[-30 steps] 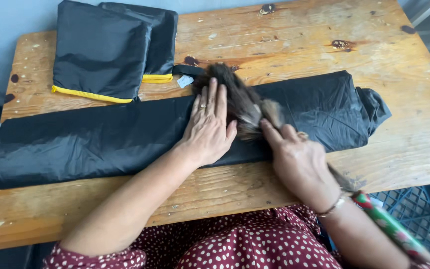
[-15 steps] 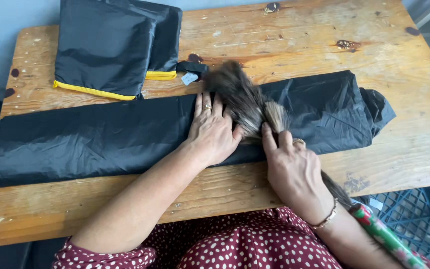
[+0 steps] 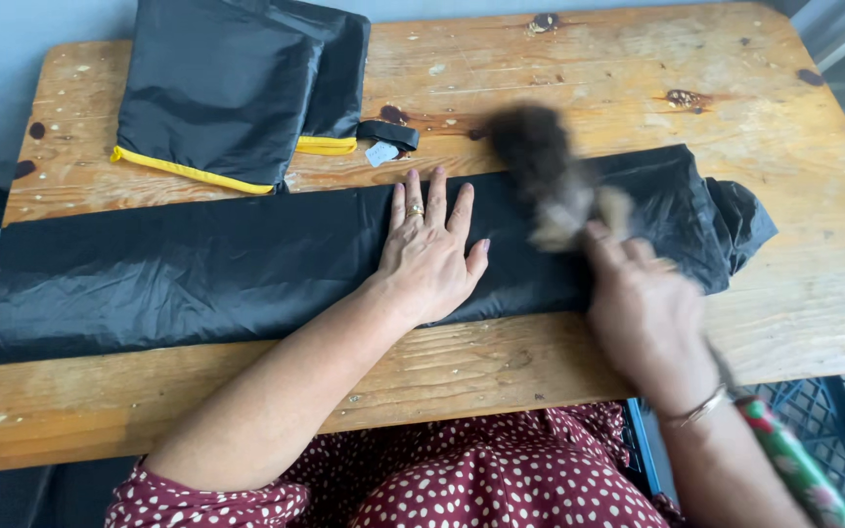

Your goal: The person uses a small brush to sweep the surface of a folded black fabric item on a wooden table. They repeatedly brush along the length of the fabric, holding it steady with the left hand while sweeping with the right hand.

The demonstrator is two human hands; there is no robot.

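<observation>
Knotty wooden table (image 3: 579, 68) bears crinkled black sheet (image 3: 198, 264), possibly blurred brush (image 3: 550, 176).

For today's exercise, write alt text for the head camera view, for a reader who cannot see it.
A person's left hand presses flat on a long folded black plastic sheet across a wooden table, while the right hand sweeps a blurred dark brush over it. Two folded black pouches with yellow edges lie behind.

i see a long folded sheet (image 3: 198, 269) lying across the wooden table (image 3: 589, 68); two flat pouches (image 3: 212, 93) lie behind its left half.
</observation>
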